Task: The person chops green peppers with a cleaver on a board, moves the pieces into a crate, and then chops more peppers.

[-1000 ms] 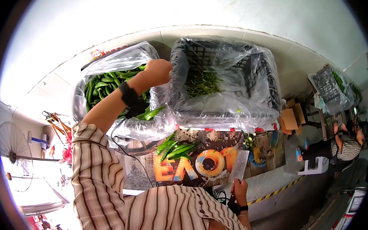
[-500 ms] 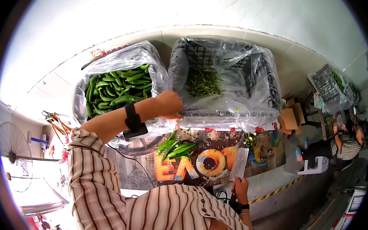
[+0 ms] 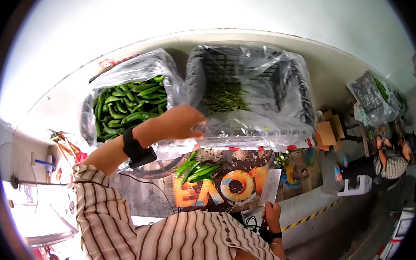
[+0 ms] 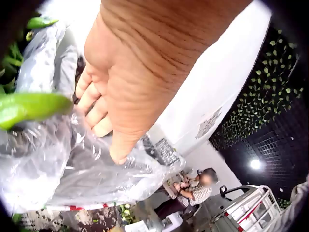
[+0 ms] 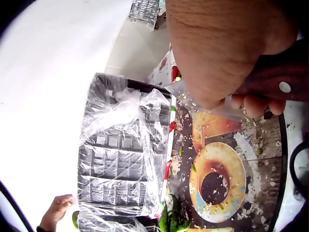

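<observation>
Over the front inner corner between two plastic-lined crates, my left hand has its fingers extended and holds nothing. The left crate is filled with whole green peppers. In the left wrist view a blurred green pepper shows near this hand, across the plastic liner. My right hand, low at the table's front edge, grips the dark reddish handle of a cleaver. Its broad blade points forward over the table. Several long green peppers lie together on the printed table cover.
The right crate contains a pile of cut green pieces. White wall rises behind both crates. A cable crosses the table's left part. To the right are a cardboard box, another lined crate and a seated person.
From beside the far inner corner between the crates, my left hand has come toward the front, and its fist has loosened into extended fingers. My right hand with the cleaver stays in place.
</observation>
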